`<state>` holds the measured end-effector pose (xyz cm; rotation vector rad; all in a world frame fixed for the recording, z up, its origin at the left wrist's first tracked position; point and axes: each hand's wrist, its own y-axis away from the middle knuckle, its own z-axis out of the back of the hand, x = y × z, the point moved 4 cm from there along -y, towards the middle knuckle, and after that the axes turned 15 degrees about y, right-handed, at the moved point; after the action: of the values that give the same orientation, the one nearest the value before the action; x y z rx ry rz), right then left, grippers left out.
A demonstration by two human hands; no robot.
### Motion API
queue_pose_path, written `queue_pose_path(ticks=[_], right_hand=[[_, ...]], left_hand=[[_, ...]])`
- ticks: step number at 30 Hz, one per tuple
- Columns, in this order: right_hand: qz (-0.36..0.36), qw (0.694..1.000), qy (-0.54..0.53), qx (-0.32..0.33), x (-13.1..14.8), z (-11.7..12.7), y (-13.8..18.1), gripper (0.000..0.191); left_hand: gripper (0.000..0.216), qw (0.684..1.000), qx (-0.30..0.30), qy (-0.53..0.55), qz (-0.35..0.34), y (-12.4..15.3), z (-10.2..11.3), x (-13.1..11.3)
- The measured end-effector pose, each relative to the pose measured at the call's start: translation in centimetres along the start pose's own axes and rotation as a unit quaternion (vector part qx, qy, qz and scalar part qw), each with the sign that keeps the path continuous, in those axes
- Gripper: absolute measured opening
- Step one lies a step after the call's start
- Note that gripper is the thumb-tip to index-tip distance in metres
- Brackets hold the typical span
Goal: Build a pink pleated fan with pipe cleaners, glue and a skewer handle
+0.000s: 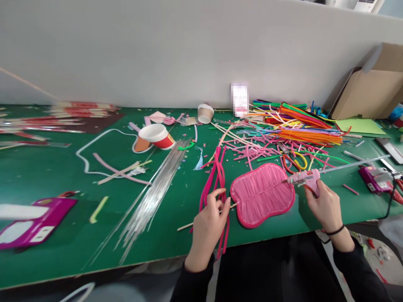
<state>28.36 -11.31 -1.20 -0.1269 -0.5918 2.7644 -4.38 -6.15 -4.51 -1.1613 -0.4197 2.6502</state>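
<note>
A pink fan-shaped piece (262, 193) made of pipe cleaners lies on the green table (63, 167), fixed to a thin wooden stick (185, 227). My left hand (208, 222) pinches the stick just left of the fan, fingers closed. Loose pink pipe cleaners (217, 176) lie under and beside that hand. My right hand (325, 205) grips a pink hot glue gun (305, 178), its nozzle touching the fan's right edge. A clear glue stick pokes out of the gun's back.
A heap of coloured pipe cleaners (302, 121) lies at the back right, with a cardboard box (368, 88) behind. Paper cups (157, 136) lie tipped at the centre back. A bundle of thin silver wires (154, 193) runs diagonally. Purple packages (34, 222) sit at left, another glue gun (378, 178) at right.
</note>
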Motion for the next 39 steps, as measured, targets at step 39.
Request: queue_pose_path(ticks=[39], right_hand=[[-0.114, 0.992, 0.052, -0.029, -3.3, 0.3, -1.6, 0.028]], left_hand=[[0.031, 0.993, 0.023, 0.098, 0.07, -0.3, 0.5, -0.1]])
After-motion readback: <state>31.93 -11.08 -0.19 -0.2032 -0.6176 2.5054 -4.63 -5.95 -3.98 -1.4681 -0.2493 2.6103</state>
